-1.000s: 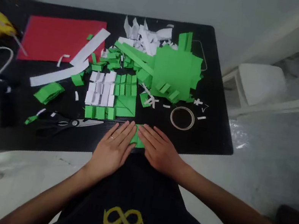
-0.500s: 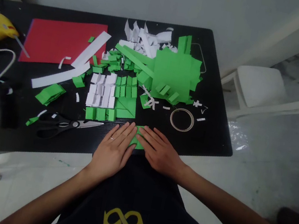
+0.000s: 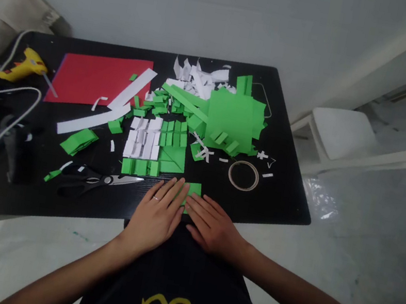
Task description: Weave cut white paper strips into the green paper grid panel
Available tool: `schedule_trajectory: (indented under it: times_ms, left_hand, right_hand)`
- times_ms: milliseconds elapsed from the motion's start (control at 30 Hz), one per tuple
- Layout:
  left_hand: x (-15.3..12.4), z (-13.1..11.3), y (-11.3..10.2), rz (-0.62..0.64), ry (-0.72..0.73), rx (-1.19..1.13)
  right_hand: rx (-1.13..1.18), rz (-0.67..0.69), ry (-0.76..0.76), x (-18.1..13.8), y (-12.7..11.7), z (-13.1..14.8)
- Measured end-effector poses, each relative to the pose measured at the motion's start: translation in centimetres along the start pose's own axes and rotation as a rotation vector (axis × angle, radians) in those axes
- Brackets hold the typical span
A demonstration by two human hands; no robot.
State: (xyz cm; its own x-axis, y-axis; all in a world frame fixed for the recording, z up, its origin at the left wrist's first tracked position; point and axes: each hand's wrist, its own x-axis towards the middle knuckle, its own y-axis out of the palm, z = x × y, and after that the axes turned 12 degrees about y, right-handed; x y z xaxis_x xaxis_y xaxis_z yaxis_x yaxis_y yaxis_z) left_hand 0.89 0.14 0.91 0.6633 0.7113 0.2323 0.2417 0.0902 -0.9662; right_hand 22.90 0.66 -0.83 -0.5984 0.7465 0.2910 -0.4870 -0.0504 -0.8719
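Note:
Flat at the table's front edge lies a small piece of green paper (image 3: 194, 189), partly covered by my fingers. My left hand (image 3: 159, 211), with a ring on one finger, rests on its left side, fingers stretched out. From the right, my right hand (image 3: 212, 223) lays its extended fingers on the paper's lower right part. Just beyond are folded white paper pieces (image 3: 143, 140) and folded green pieces (image 3: 174, 133), set in rows on a green sheet (image 3: 172, 160). Black-handled scissors (image 3: 104, 179) lie to the left of my left hand, blades pointing toward it.
A red sheet (image 3: 101, 81) and a yellow glue gun (image 3: 27, 67) lie at the back left of the black table (image 3: 276, 201). Stacked green sheets (image 3: 230, 120), white scraps (image 3: 200, 80) and a tape roll (image 3: 243, 175) are to the right. A white stool (image 3: 342, 132) stands beyond.
The camera view has tilted, so the table appears lower. My right hand has slid down the green paper, uncovering more of its upper right part. My left hand stays on the paper.

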Motion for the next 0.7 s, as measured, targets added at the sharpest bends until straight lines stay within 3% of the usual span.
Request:
schedule_trajectory:
  times_ms: [233,400,500,600,700]
  left_hand:
    - [-0.1,0.3,0.3,-0.024,-0.025,-0.032]
    - [-0.7,1.1,0.0,-0.158,-0.009,-0.163]
    - [-1.4,1.8,-1.1,-0.25,-0.004,-0.269]
    - [-2.4,3.8,-3.4,-0.335,-0.064,-0.33]
    - [-3.6,7.2,-6.1,-0.38,-0.3,-0.269]
  right_hand:
    - [-0.016,0.025,0.044,0.3,0.0,-0.1]
    - [0.08,0.01,0.075,1.8,-0.7,0.2]
    - [0.162,-0.072,0.111,3.3,-2.4,-0.6]
    - [0.121,-0.186,0.316,4.2,-5.0,-3.2]
    - [-0.026,-0.043,0.533,3.7,-7.3,-6.9]
